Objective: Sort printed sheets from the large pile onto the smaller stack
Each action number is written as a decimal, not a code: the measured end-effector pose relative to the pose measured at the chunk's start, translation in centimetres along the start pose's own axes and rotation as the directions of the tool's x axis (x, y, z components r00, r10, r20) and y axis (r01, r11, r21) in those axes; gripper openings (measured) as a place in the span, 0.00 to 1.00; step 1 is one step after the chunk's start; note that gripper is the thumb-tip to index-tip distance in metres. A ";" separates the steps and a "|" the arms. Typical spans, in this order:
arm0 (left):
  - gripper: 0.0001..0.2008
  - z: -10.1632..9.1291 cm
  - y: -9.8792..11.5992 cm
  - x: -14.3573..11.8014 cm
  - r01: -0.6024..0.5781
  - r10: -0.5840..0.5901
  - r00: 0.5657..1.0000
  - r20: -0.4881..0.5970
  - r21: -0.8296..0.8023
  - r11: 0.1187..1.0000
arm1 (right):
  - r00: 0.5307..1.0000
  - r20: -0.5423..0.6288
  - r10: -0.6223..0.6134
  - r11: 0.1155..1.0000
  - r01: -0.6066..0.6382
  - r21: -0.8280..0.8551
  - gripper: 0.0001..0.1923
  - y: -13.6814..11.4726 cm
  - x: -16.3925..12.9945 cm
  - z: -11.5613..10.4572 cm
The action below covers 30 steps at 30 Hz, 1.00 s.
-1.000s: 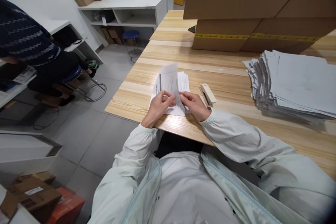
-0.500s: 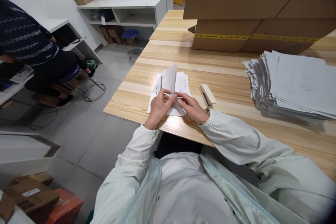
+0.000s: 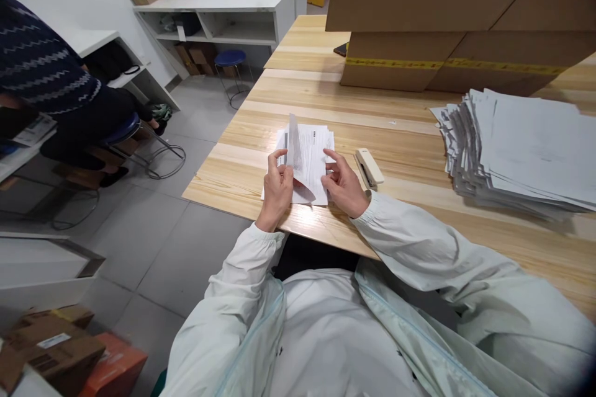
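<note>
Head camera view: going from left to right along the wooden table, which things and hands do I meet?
Left hand holding a raised sheet → small stack of printed papers → right hand → stapler → large pile of papers.

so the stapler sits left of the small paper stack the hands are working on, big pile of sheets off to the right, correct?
Not quite. In the head view the stapler lies to the right of the small paper stack, just beyond the right hand. The left hand lifts one sheet of that stack. The big pile of sheets is indeed off to the right.
</note>
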<state>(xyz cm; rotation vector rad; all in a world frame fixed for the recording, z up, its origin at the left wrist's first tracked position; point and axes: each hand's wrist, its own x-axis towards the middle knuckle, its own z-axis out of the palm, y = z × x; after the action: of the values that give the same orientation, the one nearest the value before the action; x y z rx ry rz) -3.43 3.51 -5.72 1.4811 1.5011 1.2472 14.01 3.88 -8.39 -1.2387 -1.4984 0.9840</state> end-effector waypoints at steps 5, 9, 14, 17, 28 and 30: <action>0.16 0.0 -0.2 0.0 0.010 -0.008 1.000 0.029 -0.079 0.997 | 0.998 0.029 -0.057 0.995 0.059 -0.086 0.12 -0.6 -0.2 0.1; 0.18 0.2 0.0 0.0 0.042 -0.036 0.999 0.037 -0.166 0.985 | 0.959 -0.099 -0.264 0.945 0.237 -0.226 0.13 -1.7 -0.7 0.0; 0.19 0.3 0.2 0.0 0.059 -0.053 0.998 0.046 -0.162 0.985 | 0.956 -0.013 -0.293 0.933 0.283 -0.221 0.15 -2.5 -1.0 0.0; 0.20 0.3 0.2 0.1 0.062 -0.056 0.997 0.046 -0.140 0.988 | 0.990 0.061 -0.126 0.988 0.131 -0.084 0.20 -2.2 -0.9 0.3; 0.18 0.2 0.0 0.2 0.053 -0.048 0.998 0.051 -0.092 0.994 | 0.994 0.112 -0.012 1.000 0.009 0.026 0.24 -1.4 -0.9 0.5; 0.18 0.3 0.0 0.2 0.058 -0.053 0.997 0.059 -0.085 0.995 | 0.995 0.091 -0.034 0.998 0.038 -0.046 0.24 -1.5 -0.9 0.4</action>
<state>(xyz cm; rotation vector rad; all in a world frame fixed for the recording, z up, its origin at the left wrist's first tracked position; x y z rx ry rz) -3.21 3.76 -5.78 1.3980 1.4242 1.2121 13.28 2.78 -7.24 -1.2107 -1.6167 0.9969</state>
